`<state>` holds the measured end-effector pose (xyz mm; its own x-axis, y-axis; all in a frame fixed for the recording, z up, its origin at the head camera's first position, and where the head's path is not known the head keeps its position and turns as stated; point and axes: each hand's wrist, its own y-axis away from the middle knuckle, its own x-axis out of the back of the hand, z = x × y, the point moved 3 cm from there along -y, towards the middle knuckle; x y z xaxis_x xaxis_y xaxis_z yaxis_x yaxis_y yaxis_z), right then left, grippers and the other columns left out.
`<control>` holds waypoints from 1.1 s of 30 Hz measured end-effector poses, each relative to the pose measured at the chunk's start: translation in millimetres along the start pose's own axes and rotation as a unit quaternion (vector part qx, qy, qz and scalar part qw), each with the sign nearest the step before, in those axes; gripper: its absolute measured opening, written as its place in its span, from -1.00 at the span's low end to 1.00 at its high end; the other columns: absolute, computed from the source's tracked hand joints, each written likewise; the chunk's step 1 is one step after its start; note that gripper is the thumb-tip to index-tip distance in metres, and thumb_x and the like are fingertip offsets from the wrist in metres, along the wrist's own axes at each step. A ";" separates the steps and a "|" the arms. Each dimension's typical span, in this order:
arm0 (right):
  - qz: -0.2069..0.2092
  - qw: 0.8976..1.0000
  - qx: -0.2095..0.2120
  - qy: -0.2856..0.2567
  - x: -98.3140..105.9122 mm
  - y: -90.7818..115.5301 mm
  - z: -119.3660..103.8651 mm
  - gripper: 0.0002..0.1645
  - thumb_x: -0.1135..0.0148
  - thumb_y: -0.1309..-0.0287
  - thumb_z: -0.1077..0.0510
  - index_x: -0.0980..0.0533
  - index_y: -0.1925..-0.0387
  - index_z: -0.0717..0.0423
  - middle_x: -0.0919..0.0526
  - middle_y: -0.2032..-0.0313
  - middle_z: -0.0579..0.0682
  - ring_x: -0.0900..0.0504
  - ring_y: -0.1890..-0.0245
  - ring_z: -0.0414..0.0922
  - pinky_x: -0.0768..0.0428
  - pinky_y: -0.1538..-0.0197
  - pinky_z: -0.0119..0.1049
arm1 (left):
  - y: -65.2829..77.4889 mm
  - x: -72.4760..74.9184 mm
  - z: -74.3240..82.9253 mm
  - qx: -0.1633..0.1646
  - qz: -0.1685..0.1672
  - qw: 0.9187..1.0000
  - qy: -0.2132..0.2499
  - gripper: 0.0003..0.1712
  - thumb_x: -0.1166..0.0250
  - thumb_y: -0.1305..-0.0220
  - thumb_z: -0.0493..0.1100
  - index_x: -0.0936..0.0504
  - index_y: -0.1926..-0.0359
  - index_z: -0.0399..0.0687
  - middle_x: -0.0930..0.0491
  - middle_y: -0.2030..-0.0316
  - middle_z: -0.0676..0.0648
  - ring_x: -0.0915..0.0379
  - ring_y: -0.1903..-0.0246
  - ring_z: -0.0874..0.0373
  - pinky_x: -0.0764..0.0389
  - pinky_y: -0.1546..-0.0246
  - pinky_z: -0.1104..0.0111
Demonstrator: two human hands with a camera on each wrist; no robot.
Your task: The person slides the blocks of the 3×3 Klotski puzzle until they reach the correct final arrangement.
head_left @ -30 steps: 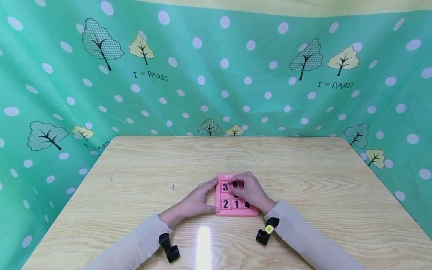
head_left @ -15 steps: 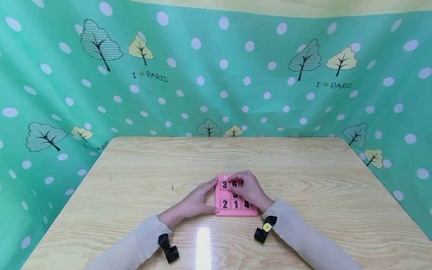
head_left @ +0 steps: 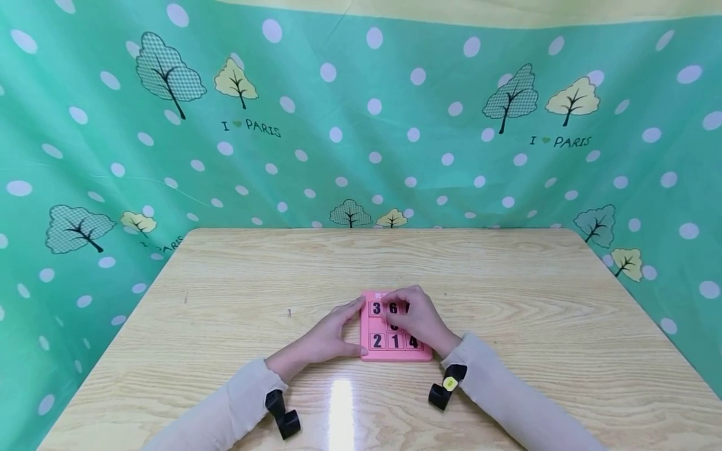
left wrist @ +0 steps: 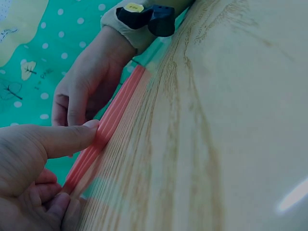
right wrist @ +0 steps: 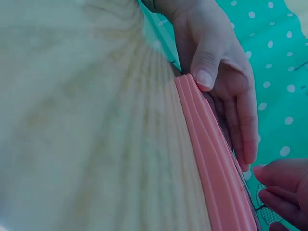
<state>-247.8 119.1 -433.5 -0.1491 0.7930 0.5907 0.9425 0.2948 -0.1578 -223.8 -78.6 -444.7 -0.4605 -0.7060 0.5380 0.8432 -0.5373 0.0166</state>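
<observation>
A pink number slide puzzle lies flat on the table. My left hand holds its left side, the thumb at the near corner and the fingers at the far one; the left wrist view shows the thumb against the pink edge. Over the upper right part of the puzzle is my right hand, thumb and index finger by the 3 tile and the 6 tile. Whether these fingertips touch a tile cannot be told. Tiles 2, 1 and 4 form the bottom row; the right hand hides the right side.
The wooden table extends around the puzzle on all sides. A green dotted cloth hangs behind and beside it. Each wrist carries a black camera mount.
The 3 tile has shifted slightly away from me, from just below the 6 tile's level to level with it. The right fingers moved a little; the left hand stays in place.
</observation>
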 end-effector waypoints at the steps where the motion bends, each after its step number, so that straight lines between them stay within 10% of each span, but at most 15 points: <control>1: -0.003 1.000 0.005 -0.001 0.3 1.8 -1.2 -0.70 -0.38 0.04 0.27 -0.66 0.18 0.04 -0.62 0.16 -0.10 -0.40 0.08 -0.11 -0.40 -0.02 -0.13 | -0.2 -0.1 -0.3 0.000 0.000 1.000 -0.001 0.13 -0.48 0.07 -0.07 -0.03 -0.45 -0.11 -0.02 -0.44 -0.11 0.08 -0.40 -0.08 0.02 -0.37 -0.03; 33: -0.064 0.996 0.059 0.010 -4.7 37.0 -7.7 -0.68 -0.42 0.14 0.26 -0.65 0.24 0.02 -0.54 0.19 -0.16 -0.40 0.14 -0.15 -0.46 0.06 -0.29 | 0.5 0.5 2.9 0.007 -0.003 1.000 0.011 0.11 -0.48 0.07 -0.12 -0.04 -0.44 -0.14 -0.02 -0.44 -0.11 0.09 -0.40 -0.08 0.02 -0.37 -0.04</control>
<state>-209.8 122.1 -436.0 -0.2593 0.7337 0.6280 0.8741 0.4549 -0.1705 -222.8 -77.9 -442.0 -0.4709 -0.7129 0.5196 0.8445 -0.5346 0.0318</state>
